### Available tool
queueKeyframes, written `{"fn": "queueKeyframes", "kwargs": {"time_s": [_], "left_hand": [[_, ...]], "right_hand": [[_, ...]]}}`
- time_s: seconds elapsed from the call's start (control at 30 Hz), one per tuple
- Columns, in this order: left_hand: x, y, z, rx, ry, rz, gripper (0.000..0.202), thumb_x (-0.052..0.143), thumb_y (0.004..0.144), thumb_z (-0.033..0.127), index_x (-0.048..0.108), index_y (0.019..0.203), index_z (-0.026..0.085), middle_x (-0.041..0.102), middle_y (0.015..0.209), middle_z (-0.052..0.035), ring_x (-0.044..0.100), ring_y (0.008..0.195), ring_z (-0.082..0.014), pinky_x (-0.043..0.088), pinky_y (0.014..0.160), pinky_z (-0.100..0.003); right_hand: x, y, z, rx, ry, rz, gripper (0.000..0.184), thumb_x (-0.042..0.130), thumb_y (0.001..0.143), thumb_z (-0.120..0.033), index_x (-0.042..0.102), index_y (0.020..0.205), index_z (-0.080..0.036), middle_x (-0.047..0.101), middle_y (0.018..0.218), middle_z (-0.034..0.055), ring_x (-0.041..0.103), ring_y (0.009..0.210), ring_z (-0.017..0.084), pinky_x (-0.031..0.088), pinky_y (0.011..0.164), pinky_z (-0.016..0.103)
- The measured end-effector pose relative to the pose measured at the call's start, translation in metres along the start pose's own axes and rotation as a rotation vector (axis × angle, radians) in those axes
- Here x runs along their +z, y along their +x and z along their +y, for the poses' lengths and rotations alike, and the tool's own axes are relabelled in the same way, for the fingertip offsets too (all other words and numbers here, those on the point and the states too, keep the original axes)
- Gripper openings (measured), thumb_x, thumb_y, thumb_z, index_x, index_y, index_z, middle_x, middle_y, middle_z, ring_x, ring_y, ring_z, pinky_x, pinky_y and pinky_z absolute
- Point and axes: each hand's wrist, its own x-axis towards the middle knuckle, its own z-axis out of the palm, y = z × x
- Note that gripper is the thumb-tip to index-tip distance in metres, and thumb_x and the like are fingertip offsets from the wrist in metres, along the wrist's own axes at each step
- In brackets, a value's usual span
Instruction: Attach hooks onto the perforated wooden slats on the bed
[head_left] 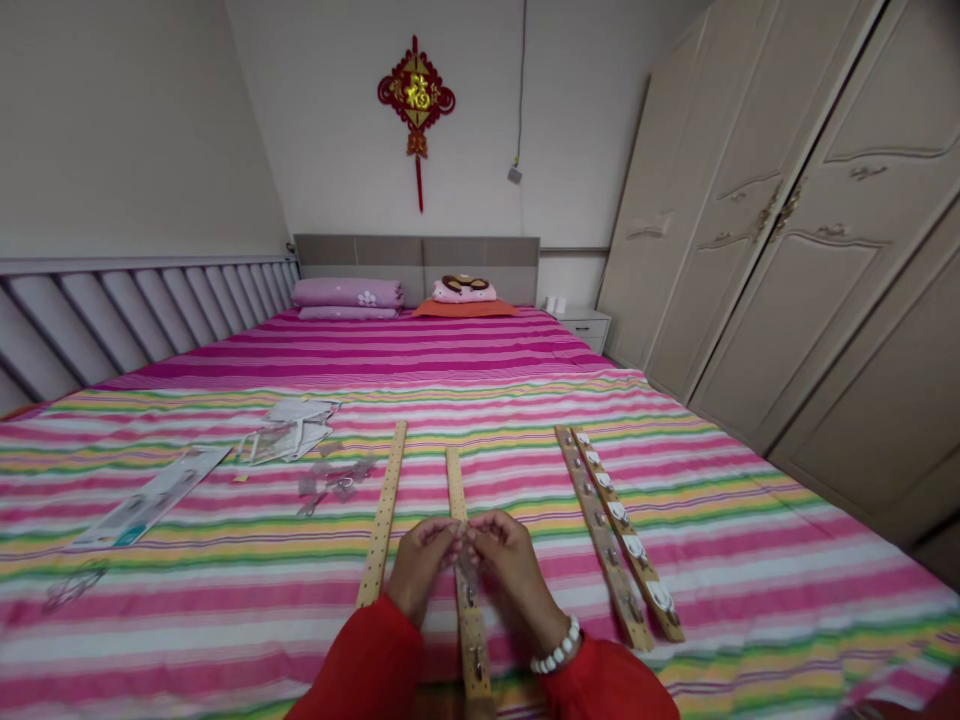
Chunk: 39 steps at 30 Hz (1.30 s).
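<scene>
My left hand (429,558) and my right hand (507,555) meet over the middle wooden strip (475,635), fingertips pinched together. Between them is what looks like a small clear plastic bag (466,572); its contents are too blurred to tell. Small metal hooks (477,660) sit on the near part of this strip. Just left of my left hand lies a strip with rows of holes (384,510). Off to the right, two more strips lie side by side: one with metal hooks (600,520), the other with white pieces and hooks (634,546).
At left lie small clear bags with metal hooks (341,482), a heap of white packaging (296,428), a long flat pack (154,498) and a thin wire-like item (76,584). The striped bedspread (720,560) lies under everything. Wardrobes (810,260) stand at right.
</scene>
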Motion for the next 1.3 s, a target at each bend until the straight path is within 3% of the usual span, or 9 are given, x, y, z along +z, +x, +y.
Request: {"fn": "queueKeyframes", "kwargs": {"time_s": [0.2, 0.37, 0.53, 0.8, 1.0, 1.1, 1.2, 1.3], "left_hand": [[-0.021, -0.002, -0.018, 0.069, 0.086, 0.032, 0.044, 0.08, 0.048, 0.048, 0.069, 0.074, 0.014, 0.063, 0.058, 0.0005, 0.053, 0.054, -0.0108, 0.041, 0.054, -0.023], [-0.029, -0.009, -0.026, 0.12, 0.187, 0.007, 0.04, 0.08, 0.049, 0.046, 0.069, 0.072, 0.015, 0.068, 0.066, -0.0031, 0.06, 0.064, -0.0161, 0.045, 0.062, -0.027], [-0.02, -0.015, -0.026, 0.091, 0.218, -0.037, 0.038, 0.079, 0.048, 0.045, 0.069, 0.07, 0.015, 0.071, 0.071, -0.0062, 0.064, 0.074, -0.0221, 0.049, 0.073, -0.033], [-0.023, -0.013, -0.034, 0.087, 0.216, -0.045, 0.039, 0.079, 0.05, 0.044, 0.07, 0.073, 0.015, 0.072, 0.074, -0.0075, 0.064, 0.076, -0.0228, 0.049, 0.074, -0.034], [-0.025, -0.017, -0.027, 0.121, 0.238, -0.053, 0.037, 0.077, 0.054, 0.045, 0.071, 0.075, 0.016, 0.072, 0.076, -0.0063, 0.064, 0.078, -0.0218, 0.048, 0.075, -0.032], [-0.022, -0.021, -0.017, 0.114, 0.237, -0.067, 0.038, 0.075, 0.056, 0.048, 0.071, 0.075, 0.016, 0.07, 0.07, -0.0038, 0.061, 0.07, -0.0183, 0.046, 0.066, -0.028], [-0.014, -0.022, -0.008, 0.08, 0.224, -0.116, 0.041, 0.073, 0.058, 0.052, 0.071, 0.077, 0.015, 0.068, 0.068, -0.0035, 0.059, 0.065, -0.0164, 0.045, 0.061, -0.027], [-0.004, -0.019, -0.003, 0.118, 0.21, -0.142, 0.041, 0.076, 0.055, 0.049, 0.07, 0.077, 0.015, 0.071, 0.077, -0.0063, 0.063, 0.076, -0.0198, 0.048, 0.071, -0.029]], "right_hand": [[-0.033, -0.002, 0.007, -0.131, -0.146, 0.153, 0.025, 0.078, 0.059, -0.038, 0.063, 0.061, -0.018, 0.053, 0.047, -0.0049, 0.041, 0.042, 0.009, 0.031, 0.042, 0.023], [-0.052, -0.011, 0.021, -0.015, -0.271, 0.062, 0.023, 0.075, 0.061, -0.038, 0.062, 0.056, -0.019, 0.051, 0.044, -0.0046, 0.04, 0.039, 0.01, 0.03, 0.042, 0.024], [-0.048, -0.016, 0.035, 0.07, -0.331, 0.001, 0.019, 0.075, 0.058, -0.033, 0.063, 0.059, -0.018, 0.054, 0.047, -0.0042, 0.046, 0.043, 0.011, 0.032, 0.043, 0.024], [-0.049, -0.01, 0.043, -0.048, -0.417, 0.017, 0.011, 0.065, 0.051, -0.01, 0.059, 0.049, -0.019, 0.055, 0.049, -0.0035, 0.047, 0.051, 0.013, 0.036, 0.05, 0.024], [-0.054, -0.014, 0.032, -0.06, -0.361, 0.008, 0.011, 0.067, 0.053, -0.014, 0.057, 0.051, -0.02, 0.054, 0.049, -0.004, 0.045, 0.048, 0.012, 0.034, 0.048, 0.023], [-0.054, -0.015, 0.02, -0.048, -0.329, 0.01, 0.013, 0.068, 0.054, -0.018, 0.056, 0.052, -0.02, 0.054, 0.047, -0.004, 0.045, 0.045, 0.012, 0.034, 0.045, 0.023], [-0.046, -0.011, 0.006, -0.037, -0.269, 0.018, 0.017, 0.07, 0.056, -0.023, 0.052, 0.053, -0.021, 0.051, 0.043, -0.0055, 0.046, 0.041, 0.011, 0.034, 0.044, 0.024], [-0.031, -0.005, -0.002, -0.066, -0.228, 0.047, 0.023, 0.074, 0.056, -0.029, 0.052, 0.055, -0.021, 0.052, 0.043, -0.0054, 0.047, 0.04, 0.011, 0.036, 0.043, 0.023]]}}
